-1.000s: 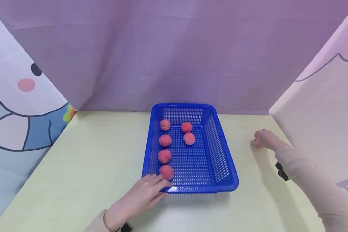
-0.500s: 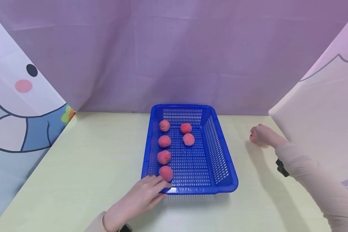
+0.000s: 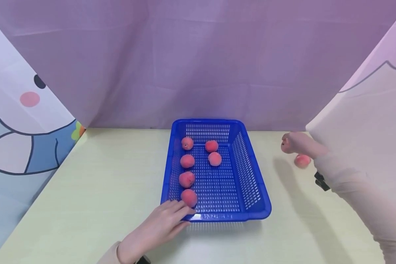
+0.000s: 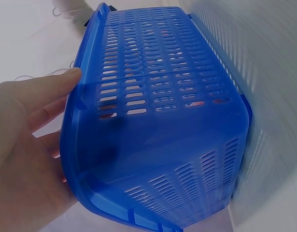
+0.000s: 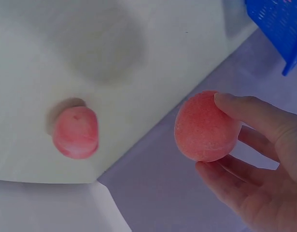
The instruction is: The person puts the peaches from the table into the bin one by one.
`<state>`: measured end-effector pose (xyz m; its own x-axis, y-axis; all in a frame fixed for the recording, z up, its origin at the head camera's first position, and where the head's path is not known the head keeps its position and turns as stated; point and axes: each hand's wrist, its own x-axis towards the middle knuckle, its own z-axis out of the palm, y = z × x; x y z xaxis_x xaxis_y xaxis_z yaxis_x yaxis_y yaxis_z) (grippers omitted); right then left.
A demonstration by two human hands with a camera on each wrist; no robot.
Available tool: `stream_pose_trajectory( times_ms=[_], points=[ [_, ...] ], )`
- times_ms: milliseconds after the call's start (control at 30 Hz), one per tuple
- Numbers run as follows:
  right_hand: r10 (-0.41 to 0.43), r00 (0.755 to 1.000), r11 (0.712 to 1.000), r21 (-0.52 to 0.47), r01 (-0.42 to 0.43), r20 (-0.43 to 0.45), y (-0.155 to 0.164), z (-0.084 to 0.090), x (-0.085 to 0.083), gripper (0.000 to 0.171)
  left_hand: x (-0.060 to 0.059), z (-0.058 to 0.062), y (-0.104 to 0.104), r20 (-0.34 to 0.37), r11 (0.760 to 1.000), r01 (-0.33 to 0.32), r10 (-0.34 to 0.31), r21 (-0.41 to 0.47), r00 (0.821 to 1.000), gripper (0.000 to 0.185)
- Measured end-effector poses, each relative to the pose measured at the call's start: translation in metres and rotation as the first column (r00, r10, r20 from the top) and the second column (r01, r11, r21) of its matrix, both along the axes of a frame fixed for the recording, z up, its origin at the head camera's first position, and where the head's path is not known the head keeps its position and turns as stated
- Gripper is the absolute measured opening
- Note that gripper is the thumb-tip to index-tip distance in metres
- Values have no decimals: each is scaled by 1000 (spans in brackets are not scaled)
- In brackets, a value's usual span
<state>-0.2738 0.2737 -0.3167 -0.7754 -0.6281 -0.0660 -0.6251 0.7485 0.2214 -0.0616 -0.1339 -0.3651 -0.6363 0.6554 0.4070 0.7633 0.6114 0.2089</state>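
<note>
A blue plastic basket (image 3: 229, 216) holds several pinkish-red peaches. Some form a row along its left side, ending with a near-corner peach (image 3: 189, 198); two others, including a lighter peach (image 3: 215, 159), sit further right. At the near left corner my left hand (image 3: 161, 222) grips the rim, thumb outside and fingers over the edge. Right of the basket, my right hand (image 3: 300, 143) pinches a peach (image 5: 206, 126) between thumb and fingers, raised above the table. Another peach (image 3: 302, 160) lies on the table beneath that wrist.
The pale table (image 3: 118, 165) meets a purple cloth backdrop (image 3: 198, 66) just behind the basket. A printed cartoon panel (image 3: 26, 124) bounds the left side, and a whitish panel (image 3: 376, 139) stands close to the right arm.
My right hand has lifted its peach up and slightly back to the left, revealing the other peach on the table. My left hand stays on the basket rim.
</note>
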Motion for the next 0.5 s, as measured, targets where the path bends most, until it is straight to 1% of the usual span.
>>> stream_pose_trajectory(
  times_ms=[33,67,100,167,300,400,500],
  points=[
    [-7,1000,1000,-28,7,8,-1,3,-1,14,0,0,0,0,1000,1,-1,2,1000,23],
    [-43,996,982,-179,57,81,-3,5,-2,14,0,0,0,4,1000,1,-1,2,1000,23],
    [-79,987,952,-284,116,138,-6,7,-3,10,0,0,0,4,1000,0,0,3,1000,23],
    [-81,987,948,-296,119,137,-9,11,-6,6,0,0,1,10,1000,0,0,4,1000,23],
    [-103,976,939,-305,159,191,-16,18,-6,4,1,1,0,17,1000,-2,2,0,1000,23],
    [-117,968,935,-303,182,220,-20,22,-6,8,1,2,0,13,1000,-2,2,-1,1000,23],
    [-110,972,939,-300,170,209,-24,26,-7,12,1,2,0,13,1000,0,0,2,1000,23]
  ],
)
